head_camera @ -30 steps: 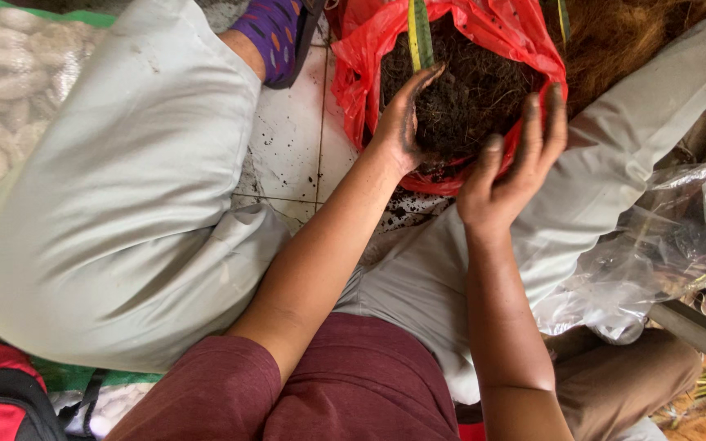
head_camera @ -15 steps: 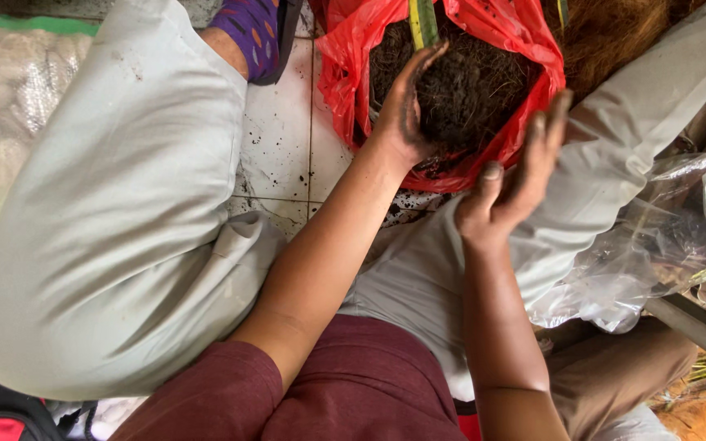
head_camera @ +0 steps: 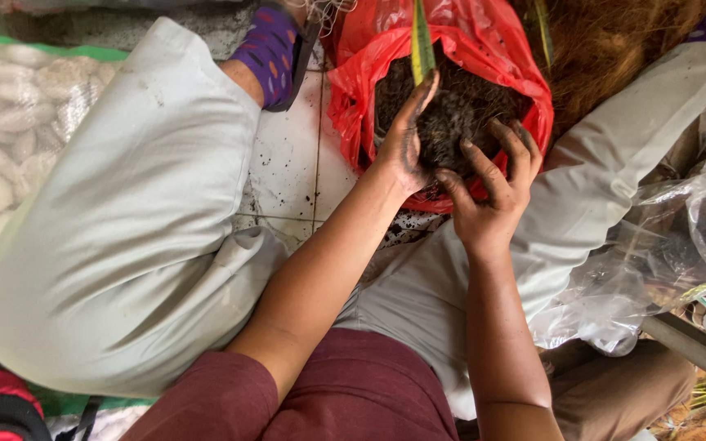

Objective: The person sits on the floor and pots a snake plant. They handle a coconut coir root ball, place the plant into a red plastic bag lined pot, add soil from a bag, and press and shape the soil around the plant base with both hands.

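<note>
- Head view, looking down: the left hand (head_camera: 406, 139) lies on the dark soil (head_camera: 459, 110) inside a red bag (head_camera: 353, 90). Its fingers are straight and together, flat against the left side of the soil, gripping nothing.
- Right hand (head_camera: 488, 192) sits at the near edge of the bag, fingers spread and bent, with the tips pushed into the soil. It holds no separate thing; both hands are dirty with soil.
- Between the knees of the person, on the far side of the lap, the bag stands partly on the white tile floor (head_camera: 292, 159).
- A green and yellow leaf (head_camera: 421, 41) rises from the soil just beside the left fingertips.
- Step in hand, as I judge it: pressing the soil firm around the plant. A next press would need even force from both sides, so that the leaf stays upright and the thin bag does not tear.
- Far from the hands, at the left knee, there is a foot in a purple sock (head_camera: 270, 53).
- Clear plastic (head_camera: 680, 237) lies crumpled at the right.
- Hidden or unclear: the top of the leaf is cut off by the frame, the base of the plant is covered by soil, and the bottom of the bag is behind the hands. Whether a pot is inside the bag, I cannot tell.
</note>
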